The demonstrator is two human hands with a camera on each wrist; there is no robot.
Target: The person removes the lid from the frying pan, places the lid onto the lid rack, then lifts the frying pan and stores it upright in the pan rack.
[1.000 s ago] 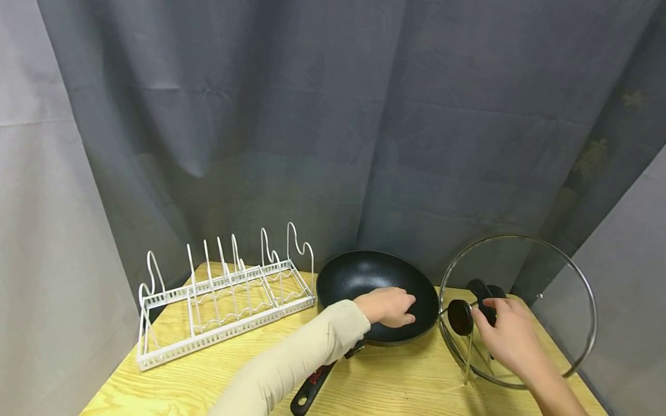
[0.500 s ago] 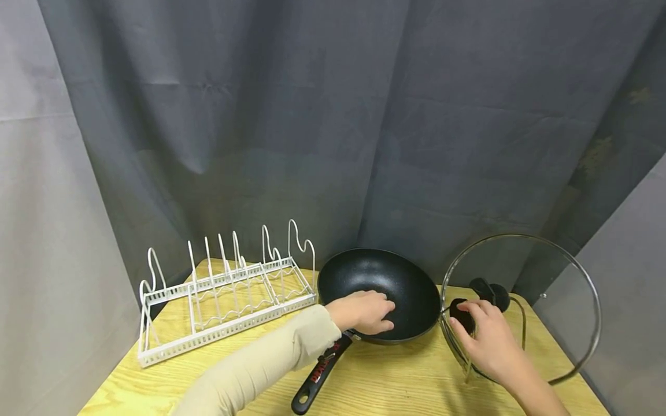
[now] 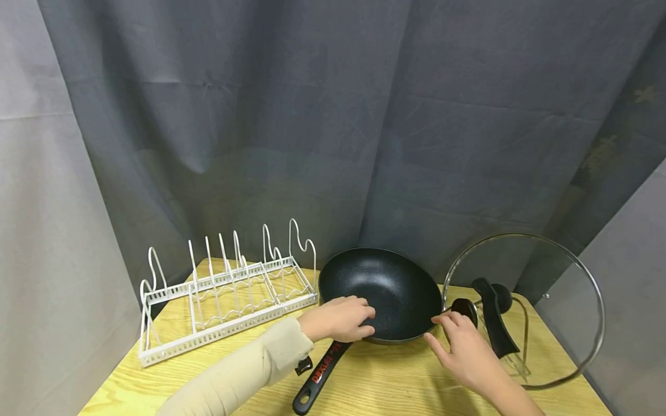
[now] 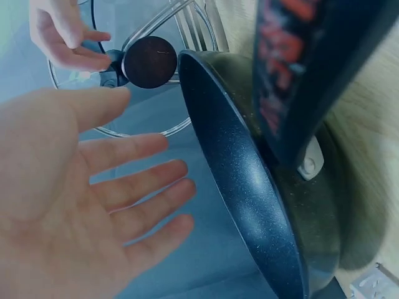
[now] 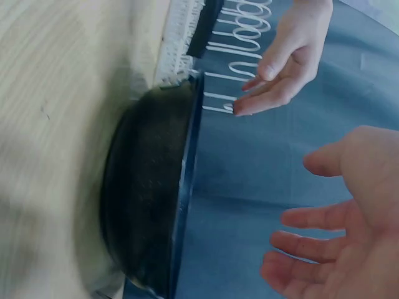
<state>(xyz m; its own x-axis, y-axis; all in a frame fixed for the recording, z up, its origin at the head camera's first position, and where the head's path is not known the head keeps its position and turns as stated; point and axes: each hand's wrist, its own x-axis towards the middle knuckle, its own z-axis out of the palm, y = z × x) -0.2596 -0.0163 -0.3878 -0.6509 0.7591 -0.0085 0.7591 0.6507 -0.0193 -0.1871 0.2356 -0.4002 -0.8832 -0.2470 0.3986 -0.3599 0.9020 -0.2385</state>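
A black frying pan [image 3: 382, 289] sits on the wooden table, its handle [image 3: 324, 375] with red lettering pointing toward the front. My left hand [image 3: 340, 319] hovers over the pan's near left rim, fingers spread and holding nothing, as the left wrist view shows. By the pan's right rim is my right hand [image 3: 465, 349], its fingers loosely extended and nothing in them. A glass lid [image 3: 598, 323] with a metal rim stands upright at the right in a holder [image 3: 526, 332], and its black knob [image 3: 465, 311] is just beyond the right hand.
A white wire rack [image 3: 229, 315] with several upright dividers stands on the left of the table [image 3: 395, 387]. Beside the lid is a black curved handle-like piece [image 3: 494, 318]. Grey curtains [image 3: 333, 144] hang behind.
My left hand has moved left, from over the pan's middle to its near left rim. My right hand has come away from the lid's knob, down and left toward the pan.
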